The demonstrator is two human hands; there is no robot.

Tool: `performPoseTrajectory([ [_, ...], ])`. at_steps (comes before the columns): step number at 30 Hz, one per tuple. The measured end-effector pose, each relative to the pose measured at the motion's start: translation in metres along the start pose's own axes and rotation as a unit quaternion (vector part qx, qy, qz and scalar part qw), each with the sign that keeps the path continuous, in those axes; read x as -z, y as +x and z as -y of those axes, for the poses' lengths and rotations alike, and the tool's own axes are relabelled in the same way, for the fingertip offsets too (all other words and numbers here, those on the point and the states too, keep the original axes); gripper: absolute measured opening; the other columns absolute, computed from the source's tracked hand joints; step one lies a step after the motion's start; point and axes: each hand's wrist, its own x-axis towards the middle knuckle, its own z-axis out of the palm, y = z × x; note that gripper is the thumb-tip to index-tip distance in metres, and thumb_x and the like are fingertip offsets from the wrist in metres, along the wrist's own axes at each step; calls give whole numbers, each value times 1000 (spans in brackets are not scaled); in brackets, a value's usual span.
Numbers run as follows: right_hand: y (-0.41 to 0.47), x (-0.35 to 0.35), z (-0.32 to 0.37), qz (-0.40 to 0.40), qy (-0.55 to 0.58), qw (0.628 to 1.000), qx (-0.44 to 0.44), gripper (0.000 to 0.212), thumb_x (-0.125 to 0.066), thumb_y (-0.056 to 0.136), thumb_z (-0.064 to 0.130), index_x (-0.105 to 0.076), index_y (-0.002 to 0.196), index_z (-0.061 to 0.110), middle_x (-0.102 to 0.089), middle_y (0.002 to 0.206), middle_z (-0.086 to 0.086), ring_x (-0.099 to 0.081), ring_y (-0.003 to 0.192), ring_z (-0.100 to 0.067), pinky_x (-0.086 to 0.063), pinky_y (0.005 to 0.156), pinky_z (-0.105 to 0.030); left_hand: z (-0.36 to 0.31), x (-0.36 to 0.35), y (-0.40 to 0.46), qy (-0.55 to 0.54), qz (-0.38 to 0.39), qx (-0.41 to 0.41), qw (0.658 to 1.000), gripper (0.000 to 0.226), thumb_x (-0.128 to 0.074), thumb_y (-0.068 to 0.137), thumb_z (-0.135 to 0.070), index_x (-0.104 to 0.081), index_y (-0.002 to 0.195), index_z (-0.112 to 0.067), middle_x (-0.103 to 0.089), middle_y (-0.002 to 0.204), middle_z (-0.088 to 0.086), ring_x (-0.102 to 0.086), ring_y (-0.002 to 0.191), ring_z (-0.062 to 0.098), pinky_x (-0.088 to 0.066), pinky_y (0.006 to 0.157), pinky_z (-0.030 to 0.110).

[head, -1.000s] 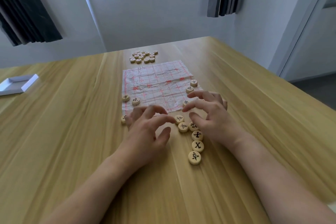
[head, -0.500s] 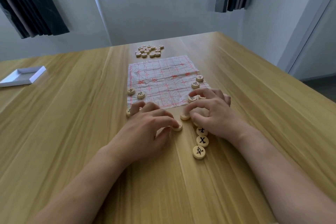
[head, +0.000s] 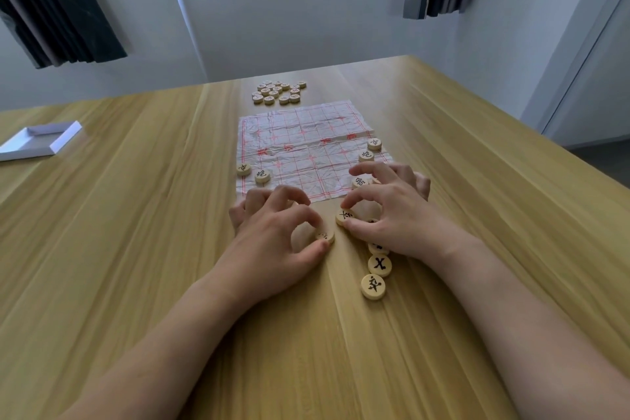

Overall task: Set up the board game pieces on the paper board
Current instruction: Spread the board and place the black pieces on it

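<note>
A crumpled paper board (head: 306,150) with a red grid lies on the wooden table (head: 136,249). Round wooden pieces with black characters sit on it: two at its left edge (head: 254,172) and three along its right edge (head: 370,150). My left hand (head: 272,242) pinches one piece (head: 325,236) between forefinger and thumb, just short of the board's near edge. My right hand (head: 395,211) pinches another piece (head: 343,215) beside it. A short row of loose pieces (head: 376,273) trails toward me under my right wrist.
A heap of several more pieces (head: 278,92) lies beyond the board's far edge. A white box lid (head: 37,141) rests at the table's left. The table's right edge drops off near a wall and a door frame.
Both hands have closed on pieces from the loose row: the left drew one toward itself, the right took one at the row's far end. The camera tilted slightly.
</note>
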Motion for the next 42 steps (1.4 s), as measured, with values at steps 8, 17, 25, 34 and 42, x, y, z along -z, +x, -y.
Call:
performPoseTrajectory([
  [8,0,0,1,0,-6,1000,5,19,-67,78,53,-67,94,44,-29,139,28,-11,134,-5,0,99,-26,2,-1,3,-16,1,3,1000,26,-56,78,-66,-61,93,-45,-35,124,-28,-15,124,3,-6,102,33],
  [17,56,19,17,-97,-46,994,-5,26,-67,75,60,-66,89,38,-30,142,19,-14,128,-7,-7,96,-32,40,45,47,-22,-80,65,994,16,-68,76,-56,-63,88,-47,-39,130,-22,-22,124,11,-16,99,38],
  [25,119,1,12,-103,-65,992,-36,27,-65,77,60,-65,90,37,-31,144,16,-18,129,-14,-9,93,-35,76,34,100,-10,-53,133,990,24,-68,77,-59,-69,92,-41,-38,135,-19,-19,126,11,-15,92,35],
  [34,138,1,-25,-74,-101,986,-106,30,-61,78,65,-64,91,39,-34,142,15,-17,131,-16,-14,98,-39,95,12,126,23,11,145,989,20,-68,75,-60,-69,89,-45,-34,140,-19,-15,131,15,-11,101,41],
  [42,137,4,-32,-56,-98,984,-141,28,-61,80,62,-65,93,38,-34,144,12,-17,133,-18,-14,101,-41,90,10,128,24,28,137,990,25,-69,74,-62,-71,90,-43,-35,136,-22,-12,130,11,-6,104,41],
])
